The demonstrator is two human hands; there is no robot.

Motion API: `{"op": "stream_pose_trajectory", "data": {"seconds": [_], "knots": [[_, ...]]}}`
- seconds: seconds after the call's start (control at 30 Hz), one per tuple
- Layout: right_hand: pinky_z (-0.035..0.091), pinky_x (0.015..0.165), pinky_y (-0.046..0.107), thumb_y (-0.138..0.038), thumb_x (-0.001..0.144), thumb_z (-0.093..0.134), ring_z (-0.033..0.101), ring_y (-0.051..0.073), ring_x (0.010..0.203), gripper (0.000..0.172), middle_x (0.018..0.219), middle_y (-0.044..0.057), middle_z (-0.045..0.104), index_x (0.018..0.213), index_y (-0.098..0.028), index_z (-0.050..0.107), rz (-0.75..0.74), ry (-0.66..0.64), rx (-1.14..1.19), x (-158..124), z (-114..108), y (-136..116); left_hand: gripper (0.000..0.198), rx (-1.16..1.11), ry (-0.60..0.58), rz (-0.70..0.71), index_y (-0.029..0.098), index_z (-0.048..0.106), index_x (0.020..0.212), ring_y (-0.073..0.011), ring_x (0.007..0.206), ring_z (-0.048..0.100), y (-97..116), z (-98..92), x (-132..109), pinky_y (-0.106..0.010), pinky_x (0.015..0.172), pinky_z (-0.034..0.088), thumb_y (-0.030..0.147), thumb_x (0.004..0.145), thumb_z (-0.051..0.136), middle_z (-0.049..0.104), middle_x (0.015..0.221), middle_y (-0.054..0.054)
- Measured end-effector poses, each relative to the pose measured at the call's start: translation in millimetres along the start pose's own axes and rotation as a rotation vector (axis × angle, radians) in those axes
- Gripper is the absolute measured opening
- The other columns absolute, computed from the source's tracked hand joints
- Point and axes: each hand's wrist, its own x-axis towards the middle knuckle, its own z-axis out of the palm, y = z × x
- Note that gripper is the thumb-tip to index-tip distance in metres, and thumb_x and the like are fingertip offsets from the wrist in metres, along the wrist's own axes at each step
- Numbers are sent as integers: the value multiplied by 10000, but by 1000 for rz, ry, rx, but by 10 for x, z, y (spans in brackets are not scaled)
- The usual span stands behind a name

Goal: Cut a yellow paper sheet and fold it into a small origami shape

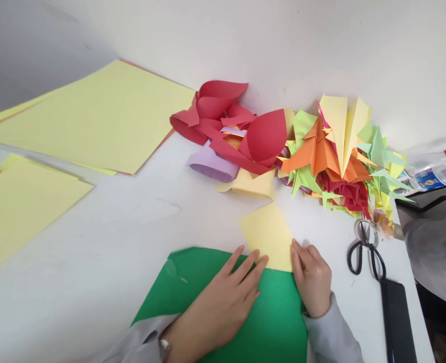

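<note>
While the right hand (314, 282) pinches it, the paper (270, 232) looks pale yellow.

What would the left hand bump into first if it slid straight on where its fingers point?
Probably the small yellow paper: the left hand seems to be touching its lower-left part now.

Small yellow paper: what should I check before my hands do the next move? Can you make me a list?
1. Left hand steadying the small yellow paper: ok, fingertips are on its near-left edge.
2. Right hand at the paper's right corner: ok, thumb and finger are there.
3. Scissors away from your fingers: ok, they lie off to the right.
4. Far corner free of the cream paper loop: cannot tell, they look very close.
5. Bottle away from the paper: ok, it's far right.
</note>
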Motion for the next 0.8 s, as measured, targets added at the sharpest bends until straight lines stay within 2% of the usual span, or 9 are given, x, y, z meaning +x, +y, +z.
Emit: {"op": "stream_pose_trajectory", "data": {"seconds": [0.17,0.3,0.4,0.5,0.67,0.8], "knots": [[418,524,219,-274,965,453,541,107,541,288,642,17,569,1030,-146,702,2,-6,6,-16,1,-4,208,-11,-47,17,159,714,873,-319,1202,481,-20,-37,31,-555,1064,219,273,873,540,590,1275,-115],[430,560,246,-314,954,458,532,137,607,302,687,30,537,1083,-160,683,26,-59,-28,-34,-13,-7,233,2,-50,28,156,720,860,-302,1154,521,-21,-78,72,-549,1077,197,281,877,523,631,1211,-118],[458,658,312,-340,937,473,522,183,727,311,833,89,548,1087,-162,680,-7,-82,-76,-18,-52,-20,255,23,-53,71,154,721,876,-283,1172,515,-8,-75,84,-538,1092,183,287,892,504,652,1183,-135],[455,738,369,-327,938,462,512,222,842,301,1027,143,556,1099,-173,665,-37,-87,-135,-3,-91,-55,257,43,-32,88,122,716,906,-273,1154,531,25,-33,88,-491,1079,227,261,898,500,671,1146,-158],[428,815,425,-392,914,485,476,307,1061,350,1241,174,525,1146,-162,611,-40,-119,-184,-37,-92,-115,340,42,-4,-11,76,622,1146,-255,1070,571,84,42,114,-424,1001,320,263,918,453,649,1180,-156],[405,871,453,-457,893,497,458,322,1131,417,1307,184,499,1160,-149,585,-13,-104,-144,-68,-64,-141,416,29,2,-84,80,577,1212,-250,1055,571,135,81,112,-410,964,345,347,935,418,648,1184,-132]]}}
